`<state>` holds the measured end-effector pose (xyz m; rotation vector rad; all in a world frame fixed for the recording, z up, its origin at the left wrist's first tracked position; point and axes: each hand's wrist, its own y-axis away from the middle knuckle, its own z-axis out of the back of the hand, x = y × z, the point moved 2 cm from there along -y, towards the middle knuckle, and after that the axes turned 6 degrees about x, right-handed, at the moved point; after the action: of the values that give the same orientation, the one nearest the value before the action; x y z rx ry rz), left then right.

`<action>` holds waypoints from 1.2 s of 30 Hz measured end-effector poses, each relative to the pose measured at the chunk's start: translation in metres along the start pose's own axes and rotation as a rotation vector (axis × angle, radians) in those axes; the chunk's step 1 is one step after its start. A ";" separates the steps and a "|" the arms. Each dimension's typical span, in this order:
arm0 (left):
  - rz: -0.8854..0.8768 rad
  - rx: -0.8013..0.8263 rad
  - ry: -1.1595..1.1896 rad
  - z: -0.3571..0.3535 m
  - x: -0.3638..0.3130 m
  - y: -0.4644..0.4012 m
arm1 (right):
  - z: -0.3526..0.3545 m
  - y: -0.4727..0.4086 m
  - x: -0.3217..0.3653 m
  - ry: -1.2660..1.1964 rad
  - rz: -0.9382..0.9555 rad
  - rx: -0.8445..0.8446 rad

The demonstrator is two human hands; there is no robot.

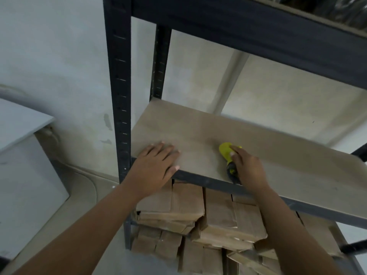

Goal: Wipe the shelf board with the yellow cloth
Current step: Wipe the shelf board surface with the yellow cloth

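A bare brown shelf board (278,147) sits in a dark metal rack. My right hand (249,171) presses a bunched yellow cloth (225,150) onto the board near its front edge; a dark and yellow end of the cloth trails under the palm toward the edge. My left hand (156,165) lies flat, fingers spread, on the board's front left corner, holding nothing.
The rack's dark upright post (119,96) stands at the left and an upper shelf beam (248,32) crosses overhead. Stacks of brown paper packages (198,221) fill the shelf below. A pale wall is behind, and a white cabinet (21,155) stands at the left.
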<state>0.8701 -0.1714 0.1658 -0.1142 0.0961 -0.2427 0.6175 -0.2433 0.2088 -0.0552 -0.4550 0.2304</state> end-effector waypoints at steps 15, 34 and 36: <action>0.025 -0.176 -0.062 -0.017 0.005 -0.005 | 0.009 -0.003 -0.025 0.142 0.491 0.645; 0.098 -0.235 0.107 -0.019 0.000 -0.006 | -0.068 -0.109 0.047 0.106 0.410 0.334; 0.147 -0.200 0.161 -0.015 -0.003 -0.007 | -0.077 -0.141 0.056 0.084 0.364 0.300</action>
<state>0.8641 -0.1791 0.1521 -0.2855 0.2884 -0.0948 0.7295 -0.3680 0.1781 0.1472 -0.3199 0.6496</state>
